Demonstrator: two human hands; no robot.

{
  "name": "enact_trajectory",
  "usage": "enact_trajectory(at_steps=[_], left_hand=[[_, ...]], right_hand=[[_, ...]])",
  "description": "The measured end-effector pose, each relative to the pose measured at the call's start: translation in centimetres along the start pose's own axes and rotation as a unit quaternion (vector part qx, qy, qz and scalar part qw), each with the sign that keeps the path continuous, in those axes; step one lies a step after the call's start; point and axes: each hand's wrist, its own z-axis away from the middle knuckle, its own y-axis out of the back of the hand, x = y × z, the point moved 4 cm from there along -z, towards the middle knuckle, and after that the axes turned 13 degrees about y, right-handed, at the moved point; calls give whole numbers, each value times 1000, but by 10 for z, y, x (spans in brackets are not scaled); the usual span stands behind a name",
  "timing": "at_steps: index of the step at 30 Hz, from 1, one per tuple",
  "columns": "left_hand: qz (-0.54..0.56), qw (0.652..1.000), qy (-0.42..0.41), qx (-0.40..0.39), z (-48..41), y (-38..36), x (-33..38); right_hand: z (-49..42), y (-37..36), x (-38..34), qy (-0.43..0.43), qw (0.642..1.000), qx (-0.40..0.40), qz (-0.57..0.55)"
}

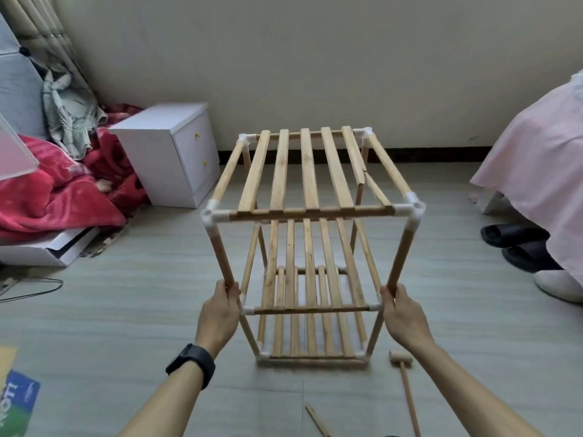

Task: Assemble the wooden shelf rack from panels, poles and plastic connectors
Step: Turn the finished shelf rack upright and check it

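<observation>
A three-tier wooden shelf rack [310, 212] stands upright on the floor in the middle of the view, its slatted panels joined to round poles by white plastic connectors [214, 212]. One slat on the right of the top panel [362, 175] looks cracked. My left hand [222, 307] grips the near left pole [222, 257] just above the middle shelf. My right hand [400, 313] grips the near right pole [400, 257] at the same height. A black watch sits on my left wrist.
A wooden mallet [402, 367] lies on the floor right of the rack's base, a thin wooden strip [317, 421] nearer me. A white bedside cabinet [167, 152] and red blanket [56, 197] are left; a pink-covered bed [542, 171] and slippers [511, 238] are right.
</observation>
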Motion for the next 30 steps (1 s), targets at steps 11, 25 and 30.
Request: enact_trajectory(at_steps=[11, 25, 30], left_hand=[[165, 981, 23, 100, -78, 50, 123], [153, 976, 127, -87, -157, -16, 75], [157, 975, 122, -100, -154, -25, 62]], right_hand=[[-113, 44, -94, 31, 987, 124, -93], [-194, -38, -22, -100, 991, 44, -72], [-197, -40, -13, -113, 988, 35, -100]])
